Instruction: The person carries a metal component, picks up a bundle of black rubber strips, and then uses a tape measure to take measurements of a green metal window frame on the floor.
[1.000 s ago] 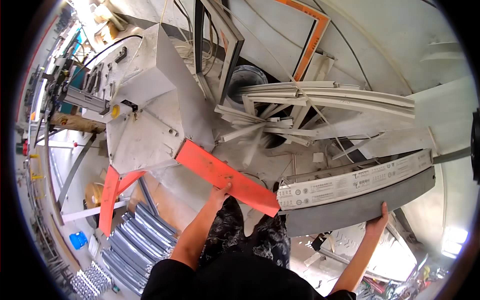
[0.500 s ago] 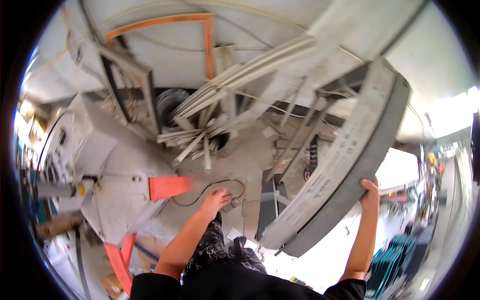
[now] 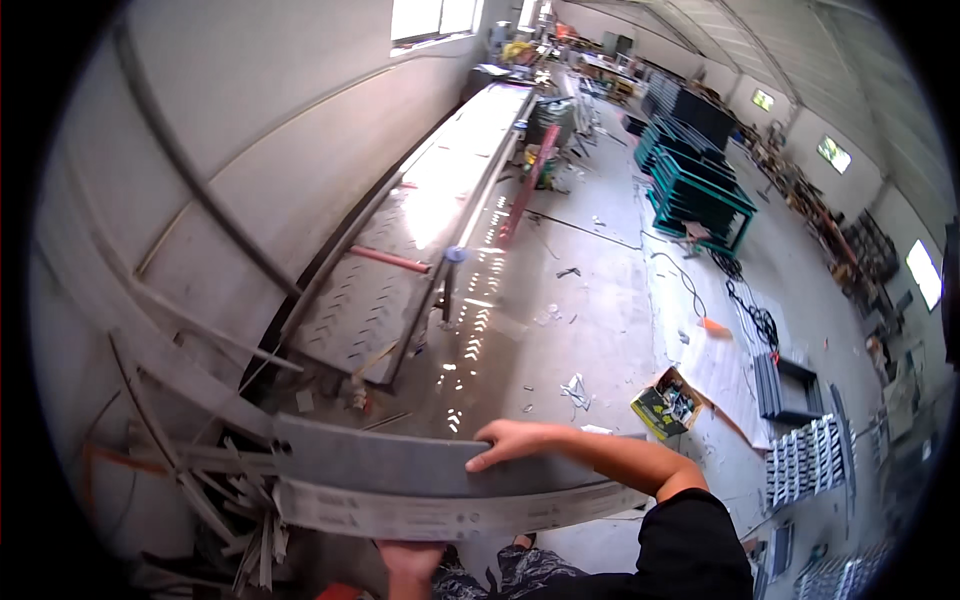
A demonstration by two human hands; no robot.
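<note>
A long grey profile (image 3: 385,462), with a paler printed face (image 3: 400,512) on its near side, lies crosswise in front of my body. The fisheye view makes it look bent. My right hand (image 3: 515,442) is closed over its far edge, thumb on the dark grey face. Against the near lower edge, left of my legs, is my left hand (image 3: 410,558); its fingers go out of sight under the profile, and it appears to hold it. The profile's left end is near a heap of pale strips (image 3: 262,540).
A long metal-topped bench (image 3: 370,310) runs along the left wall. Right of it, an open box of small parts (image 3: 668,405) sits on the floor. Farther off stand teal frames (image 3: 700,190); a stack of perforated metal pieces (image 3: 805,460) lies at the right.
My view has swung from the wall corner to the long workshop. The profile has gone from slanting at my right to lying across my front. My left hand has come to its near edge.
</note>
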